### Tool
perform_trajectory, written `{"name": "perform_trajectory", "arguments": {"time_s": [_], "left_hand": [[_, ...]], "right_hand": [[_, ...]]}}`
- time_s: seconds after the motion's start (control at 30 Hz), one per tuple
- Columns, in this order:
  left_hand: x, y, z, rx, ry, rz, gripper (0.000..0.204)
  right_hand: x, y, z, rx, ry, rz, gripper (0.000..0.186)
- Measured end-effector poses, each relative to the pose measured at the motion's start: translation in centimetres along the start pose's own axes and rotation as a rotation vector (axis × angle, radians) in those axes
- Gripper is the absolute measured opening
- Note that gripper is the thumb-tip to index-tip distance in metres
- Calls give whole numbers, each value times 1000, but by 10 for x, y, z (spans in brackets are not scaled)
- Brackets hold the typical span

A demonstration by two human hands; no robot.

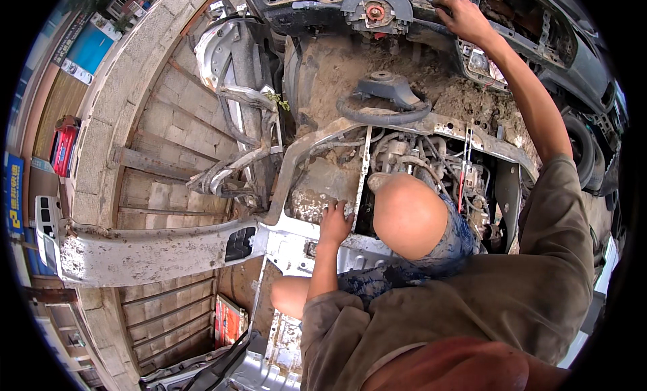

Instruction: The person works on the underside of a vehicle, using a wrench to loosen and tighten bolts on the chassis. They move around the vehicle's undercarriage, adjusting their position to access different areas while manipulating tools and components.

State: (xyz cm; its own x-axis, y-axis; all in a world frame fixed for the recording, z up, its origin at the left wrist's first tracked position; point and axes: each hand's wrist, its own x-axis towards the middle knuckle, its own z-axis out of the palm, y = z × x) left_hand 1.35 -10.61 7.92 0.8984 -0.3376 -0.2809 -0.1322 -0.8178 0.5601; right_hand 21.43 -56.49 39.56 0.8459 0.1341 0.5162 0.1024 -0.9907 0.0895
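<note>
My left hand [335, 222] rests with spread fingers at the silver body panel's edge, beside a dirty, mud-streaked flat metal part [323, 189]. Up at the top right, my right hand [465, 19] reaches out to a black plastic dashboard-like part [424, 13], its fingers stretched over the edge. Left of those fingers is a black housing with a round red centre [375, 12]. Between my hands lies a loose black steering wheel [387, 98], near the bare front frame bar [330, 131]. The engine [418, 152] shows beyond my bent knee, which hides part of it.
Left of me, a long silver body rail [148, 256] juts out over a slatted, dusty truck bed [178, 128]. Twisted metal pieces [236, 145] lie on it. More car wreckage [566, 47] and a tyre [576, 148] stand at the right. A red vehicle [65, 148] is outside.
</note>
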Motion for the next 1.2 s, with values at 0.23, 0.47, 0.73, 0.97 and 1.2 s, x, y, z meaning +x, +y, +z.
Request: {"name": "perform_trajectory", "arguments": {"time_s": [0.23, 0.47, 0.73, 0.97, 1.2], "left_hand": [[3, -2, -3, 28, 17, -16, 51], [-9, 14, -20, -7, 46, 21, 50], [-22, 11, -38, -137, 98, 70, 49], [-50, 9, -61, -257, 132, 91, 50], [-76, 6, -70, -224, 169, 5, 48]], "right_hand": [[37, -21, -36, 189, -148, 275, 29], [67, -21, -23, 74, -196, 382, 28], [65, -23, -43, -49, -230, 354, 28], [70, -30, -38, -117, -265, 331, 29], [76, -31, -39, -162, -256, 297, 29]]}}
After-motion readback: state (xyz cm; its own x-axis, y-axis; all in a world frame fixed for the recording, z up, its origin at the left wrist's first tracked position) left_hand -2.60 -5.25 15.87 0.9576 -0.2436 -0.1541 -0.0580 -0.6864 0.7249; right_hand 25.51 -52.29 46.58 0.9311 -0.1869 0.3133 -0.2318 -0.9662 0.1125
